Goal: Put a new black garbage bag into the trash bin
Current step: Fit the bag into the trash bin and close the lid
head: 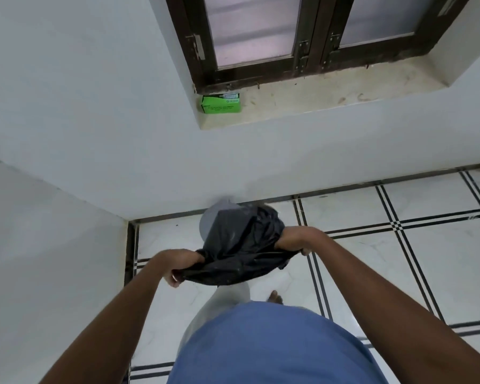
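There were two hands, a left hand [177, 266] and a right hand [294, 241], one black garbage bag [241, 245] and one grey trash bin [212, 217]. One green box [221, 103] sat on one window ledge [330, 101], and one bare foot [274, 296] showed.

I see a home room corner, plain white walls [94, 106], tiled floor [399, 259], dark wooden window frame [310, 62], stone sill [330, 101]

Both arms outstretched, left hand [177, 266] and right hand [295, 241] fisted.
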Available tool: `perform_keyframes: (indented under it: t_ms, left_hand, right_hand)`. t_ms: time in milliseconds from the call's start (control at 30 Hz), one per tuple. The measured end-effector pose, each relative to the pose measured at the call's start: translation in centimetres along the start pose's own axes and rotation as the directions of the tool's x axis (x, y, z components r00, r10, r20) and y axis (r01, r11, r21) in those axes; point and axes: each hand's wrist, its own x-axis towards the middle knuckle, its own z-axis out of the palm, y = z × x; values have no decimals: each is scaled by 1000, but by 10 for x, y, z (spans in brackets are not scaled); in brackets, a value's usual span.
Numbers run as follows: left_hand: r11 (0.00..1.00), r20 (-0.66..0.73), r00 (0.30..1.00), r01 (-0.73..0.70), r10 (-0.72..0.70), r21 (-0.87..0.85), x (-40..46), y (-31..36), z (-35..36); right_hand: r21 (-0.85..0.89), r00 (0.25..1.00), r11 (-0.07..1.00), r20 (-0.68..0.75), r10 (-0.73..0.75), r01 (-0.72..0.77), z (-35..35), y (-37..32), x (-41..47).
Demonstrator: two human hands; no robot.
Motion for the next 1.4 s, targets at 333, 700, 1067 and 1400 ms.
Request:
perform_keyframes:
  t_ms: [333, 700, 1067, 1400]
  left_hand:
    - [724, -114, 986, -168, 123, -669, 48, -10, -13]
    - [368, -225, 968, -250, 110, -896, 142, 14, -41]
    - [449, -186, 982, -159, -16, -879, 337, 40, -46]
    - [682, -349, 937, -251, -6, -687, 534, 72, -25]
  right_hand:
    - [698, 972, 703, -230, 42, 134, 22, -20, 54]
    - [860, 987, 506, -125, 97, 59, 37, -92, 168]
    - [840, 987, 542, -87, 134, 1, 74, -107, 396]
    - [879, 992, 477, -65, 107, 6, 133, -101, 594]
